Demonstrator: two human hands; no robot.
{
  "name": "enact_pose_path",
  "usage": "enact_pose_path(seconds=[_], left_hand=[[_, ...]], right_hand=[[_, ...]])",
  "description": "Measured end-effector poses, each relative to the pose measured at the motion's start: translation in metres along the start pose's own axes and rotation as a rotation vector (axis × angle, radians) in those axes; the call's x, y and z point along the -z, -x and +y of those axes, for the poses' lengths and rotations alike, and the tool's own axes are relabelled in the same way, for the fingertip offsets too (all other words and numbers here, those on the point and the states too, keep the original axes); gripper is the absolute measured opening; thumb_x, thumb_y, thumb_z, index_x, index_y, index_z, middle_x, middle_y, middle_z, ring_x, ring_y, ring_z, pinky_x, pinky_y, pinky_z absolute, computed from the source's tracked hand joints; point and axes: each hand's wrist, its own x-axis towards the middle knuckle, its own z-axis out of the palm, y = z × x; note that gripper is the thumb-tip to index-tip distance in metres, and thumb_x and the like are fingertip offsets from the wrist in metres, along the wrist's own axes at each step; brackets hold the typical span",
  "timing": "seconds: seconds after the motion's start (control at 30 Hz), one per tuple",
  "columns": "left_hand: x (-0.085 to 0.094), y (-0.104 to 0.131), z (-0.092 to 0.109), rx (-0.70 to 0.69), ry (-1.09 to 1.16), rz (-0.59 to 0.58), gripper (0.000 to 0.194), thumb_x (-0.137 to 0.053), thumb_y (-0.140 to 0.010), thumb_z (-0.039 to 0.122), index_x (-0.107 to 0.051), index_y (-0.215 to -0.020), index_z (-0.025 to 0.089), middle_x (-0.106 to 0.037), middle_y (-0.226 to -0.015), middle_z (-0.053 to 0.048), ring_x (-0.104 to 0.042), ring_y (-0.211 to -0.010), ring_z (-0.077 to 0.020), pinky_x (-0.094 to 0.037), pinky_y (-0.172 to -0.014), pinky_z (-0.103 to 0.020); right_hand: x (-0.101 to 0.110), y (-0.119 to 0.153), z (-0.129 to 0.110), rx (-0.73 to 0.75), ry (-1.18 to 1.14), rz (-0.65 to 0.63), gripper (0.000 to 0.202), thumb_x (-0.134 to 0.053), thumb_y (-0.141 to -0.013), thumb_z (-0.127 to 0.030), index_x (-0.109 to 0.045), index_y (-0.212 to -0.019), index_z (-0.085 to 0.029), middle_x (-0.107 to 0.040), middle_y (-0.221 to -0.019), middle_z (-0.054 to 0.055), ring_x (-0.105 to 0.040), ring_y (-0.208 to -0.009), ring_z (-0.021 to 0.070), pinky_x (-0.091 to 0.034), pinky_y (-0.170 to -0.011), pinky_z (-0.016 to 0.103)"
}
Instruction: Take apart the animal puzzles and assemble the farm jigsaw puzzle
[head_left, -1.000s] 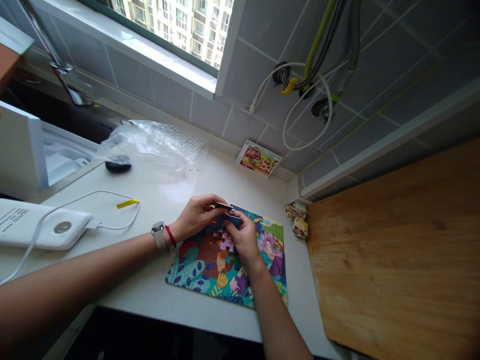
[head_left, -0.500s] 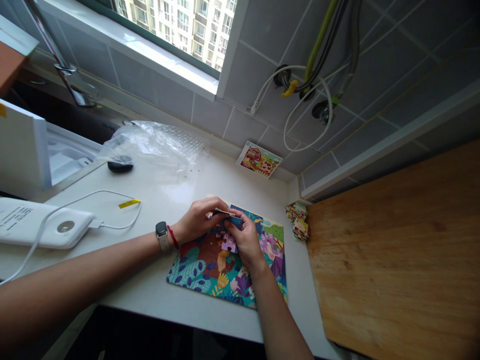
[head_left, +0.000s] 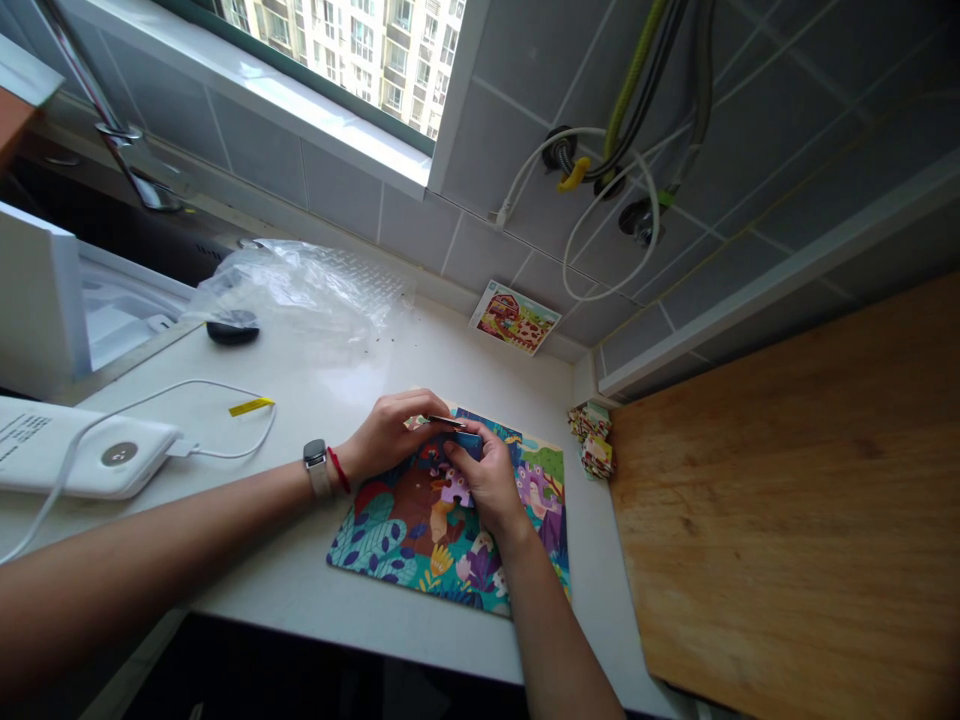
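A white countertop (head_left: 360,370) is filling the left and middle of the view, sitting under a wall of grey tiles (head_left: 750,130) with a window (head_left: 352,40) at about eleven o'clock showing apartment blocks in daylight. A colourful jigsaw puzzle (head_left: 397,540) is lying flat on the counter near its front edge, at the centre of the view. Both hands are meeting over the puzzle's far edge: the left hand (head_left: 386,440) and the right hand (head_left: 491,480) are pinching a small dark puzzle piece (head_left: 448,424) between their fingertips, fingers curled around it (the piece is seen nearly edge-on, so its picture cannot be told). A watch (head_left: 316,467) is sitting on the left wrist. At three o'clock from the puzzle, a small stack of loose pieces (head_left: 594,440) is resting beside a wooden board (head_left: 787,530). At twelve o'clock a picture card (head_left: 514,317) is leaning against the tiles beneath hanging cables (head_left: 615,160). At ten o'clock crumpled clear plastic (head_left: 300,285) is lying, and at nine o'clock a white power bank (head_left: 82,455) with its cable.
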Motion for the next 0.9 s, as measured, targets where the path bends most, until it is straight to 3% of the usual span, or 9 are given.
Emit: enact_pose_path(seconds=[0.13, 0.2, 0.3, 0.37, 0.47, 0.6, 0.8, 0.9], left_hand=[[0.004, -0.003, -0.003, -0.037, -0.004, -0.004, 0.01, -0.065, -0.099, 0.021, -0.074, -0.095, 0.018, -0.075, -0.092, -0.006, -0.071, -0.084, -0.0145, -0.057, -0.077, -0.026], [0.008, -0.006, -0.008, -0.019, -0.006, 0.048, 0.013, -0.065, -0.099, 0.023, -0.074, -0.091, 0.018, -0.076, -0.092, -0.006, -0.072, -0.085, -0.0153, -0.058, -0.078, -0.027], [0.013, -0.011, -0.016, 0.161, 0.036, 0.184, 0.015, -0.072, -0.095, 0.032, -0.074, -0.091, 0.017, -0.077, -0.091, -0.006, -0.073, -0.085, -0.017, -0.061, -0.078, -0.028], [0.015, -0.014, -0.019, 0.312, 0.129, 0.216, 0.023, -0.074, -0.093, 0.039, -0.074, -0.095, 0.016, -0.078, -0.089, -0.007, -0.075, -0.083, -0.0182, -0.062, -0.077, -0.029], [0.016, -0.016, -0.015, 0.428, 0.281, 0.152, 0.032, -0.073, -0.093, 0.045, -0.073, -0.099, 0.014, -0.079, -0.087, -0.008, -0.076, -0.079, -0.0185, -0.062, -0.075, -0.029], [0.014, -0.013, -0.003, 0.459, 0.353, 0.0, 0.033, -0.072, -0.092, 0.048, -0.073, -0.089, 0.015, -0.075, -0.08, -0.005, -0.07, -0.071, -0.0152, -0.058, -0.065, -0.025], [-0.001, -0.003, 0.005, 0.396, 0.244, -0.032, 0.025, -0.073, -0.09, 0.042, -0.076, -0.088, 0.017, -0.069, -0.108, -0.009, -0.068, -0.095, -0.0182, -0.058, -0.074, -0.026], [-0.006, 0.0, 0.004, 0.453, 0.286, -0.067, 0.024, -0.073, -0.089, 0.041, -0.074, -0.094, 0.018, -0.069, -0.102, -0.007, -0.067, -0.09, -0.0175, -0.058, -0.071, -0.026]], right_hand=[[0.002, 0.001, 0.001, -0.012, 0.021, -0.032, 0.039, -0.088, -0.072, -0.037, -0.075, -0.105, -0.022, -0.077, -0.107, 0.004, -0.072, -0.095, 0.0218, -0.058, -0.087, 0.033], [0.003, 0.002, 0.0, -0.014, 0.053, -0.069, 0.04, -0.088, -0.072, -0.037, -0.075, -0.107, -0.022, -0.077, -0.111, 0.004, -0.072, -0.098, 0.0221, -0.058, -0.088, 0.033], [0.003, 0.003, 0.001, -0.026, 0.073, -0.076, 0.041, -0.087, -0.073, -0.04, -0.075, -0.108, -0.022, -0.076, -0.115, 0.005, -0.073, -0.095, 0.0218, -0.059, -0.083, 0.032], [0.003, 0.002, 0.002, -0.032, 0.056, -0.034, 0.043, -0.086, -0.074, -0.042, -0.074, -0.109, -0.022, -0.077, -0.108, 0.005, -0.073, -0.089, 0.0211, -0.06, -0.08, 0.032], [0.005, 0.0, 0.006, -0.015, 0.035, 0.059, 0.043, -0.085, -0.076, -0.044, -0.072, -0.111, -0.022, -0.078, -0.099, 0.004, -0.073, -0.082, 0.0207, -0.06, -0.077, 0.033], [0.01, -0.004, 0.009, 0.058, 0.071, 0.154, 0.039, -0.082, -0.079, -0.042, -0.071, -0.11, -0.021, -0.078, -0.103, 0.006, -0.073, -0.089, 0.0223, -0.06, -0.083, 0.036], [0.008, -0.004, 0.007, 0.181, 0.173, 0.106, 0.03, -0.08, -0.08, -0.036, -0.073, -0.105, -0.021, -0.076, -0.11, 0.006, -0.071, -0.101, 0.0234, -0.056, -0.094, 0.037], [0.005, -0.003, 0.006, 0.204, 0.191, 0.07, 0.027, -0.079, -0.081, -0.035, -0.073, -0.104, -0.022, -0.076, -0.106, 0.005, -0.071, -0.098, 0.0229, -0.056, -0.09, 0.035]])
